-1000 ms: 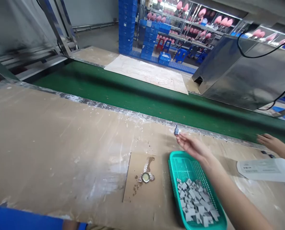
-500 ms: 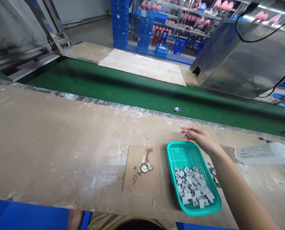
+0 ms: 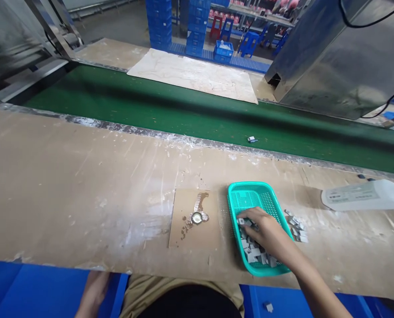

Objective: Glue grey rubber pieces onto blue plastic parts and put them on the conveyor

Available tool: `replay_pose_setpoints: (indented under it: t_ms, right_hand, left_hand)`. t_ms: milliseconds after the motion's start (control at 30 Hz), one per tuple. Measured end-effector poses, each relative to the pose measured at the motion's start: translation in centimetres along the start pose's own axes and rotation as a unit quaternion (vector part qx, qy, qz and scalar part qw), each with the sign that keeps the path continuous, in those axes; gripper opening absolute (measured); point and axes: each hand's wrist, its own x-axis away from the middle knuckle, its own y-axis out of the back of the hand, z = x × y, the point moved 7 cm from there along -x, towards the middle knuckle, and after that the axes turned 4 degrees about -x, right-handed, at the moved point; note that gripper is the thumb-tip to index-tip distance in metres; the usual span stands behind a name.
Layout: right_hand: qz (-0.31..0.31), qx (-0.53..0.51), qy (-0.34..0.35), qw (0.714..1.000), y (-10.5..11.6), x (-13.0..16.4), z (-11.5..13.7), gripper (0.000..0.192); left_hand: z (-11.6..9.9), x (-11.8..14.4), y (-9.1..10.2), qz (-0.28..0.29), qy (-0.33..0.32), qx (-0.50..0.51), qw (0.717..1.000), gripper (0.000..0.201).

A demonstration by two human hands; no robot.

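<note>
My right hand (image 3: pixel 259 227) reaches down into a green plastic basket (image 3: pixel 233 247) of small grey blocks (image 3: pixel 253 252). Thumb and index finger are spread apart around a grey block (image 3: pixel 240 221) at the left side of the pile; it still lies among the others. Of my left arm only the wrist and forearm (image 3: pixel 93 287) show below the table's front edge; the table hides the fingers. Left of the basket, a small round dish-like cap (image 3: pixel 197 217) with pale contents sits on a brown cardboard piece (image 3: pixel 180 238) marked by wet stains.
Several loose grey pieces (image 3: pixel 296 227) lie right of the basket. A translucent bottle (image 3: pixel 359 195) rests on its side farther right. Beyond the table (image 3: pixel 84 185) runs a green conveyor belt (image 3: pixel 183 115) carrying a small piece (image 3: pixel 252 139). A metal housing (image 3: pixel 336 66) stands behind the belt.
My right hand has come back from above the basket's far end down into the blocks. The view has tilted downward. My left forearm shows more.
</note>
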Motion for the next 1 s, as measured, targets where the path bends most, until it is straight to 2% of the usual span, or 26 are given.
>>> replay_pose_setpoints:
  t_ms: [100,233,367,433,533,700,767,833,900,1000]
  right_hand:
    - [-0.005,-0.157,-0.056,0.986,0.5,0.2,-0.6,0.018]
    - [0.015,-0.394,-0.157,0.906,0.0,0.9,-1.7,0.027]
    - [0.005,-0.514,-0.209,0.832,-0.4,1.1,-1.8,0.029]
    - [0.001,-0.527,-0.218,0.822,-0.6,1.0,-1.5,0.029]
    - [-0.030,-0.492,-0.186,0.850,-0.4,0.3,-0.4,0.025]
    - [-0.054,-0.363,-0.061,0.928,-1.9,-1.5,3.6,0.030]
    - [-0.071,-0.286,0.013,0.956,-2.8,-2.2,5.4,0.024]
    - [-0.080,-0.195,0.080,0.974,-3.9,-2.6,6.9,0.016]
    - [-0.073,-0.117,0.121,0.983,-4.9,-2.8,7.7,0.016]
    - [-0.072,-0.044,0.158,0.984,-5.4,-2.6,8.2,0.019]
  left_hand:
    - [0.2,0.8,1.0,0.019,0.028,0.062,0.997,0.037]
    - [0.2,3.3,2.5,0.036,0.080,0.112,0.990,0.047]
    - [-1.2,7.1,2.6,0.106,0.103,0.129,0.981,0.049]
    - [-2.0,8.9,2.7,0.106,0.098,0.135,0.980,0.049]
    - [-3.0,10.8,2.2,0.099,0.087,0.154,0.979,0.049]
    - [-5.9,13.1,-1.9,0.214,0.029,0.180,0.960,0.048]
    - [-7.3,13.5,-2.8,0.206,-0.011,0.167,0.964,0.045]
    - [-8.3,13.8,-2.8,0.168,-0.043,0.155,0.973,0.040]
    - [-8.9,14.2,-2.7,0.149,-0.056,0.162,0.974,0.037]
    - [-9.4,14.9,-2.9,0.162,-0.054,0.213,0.962,0.036]
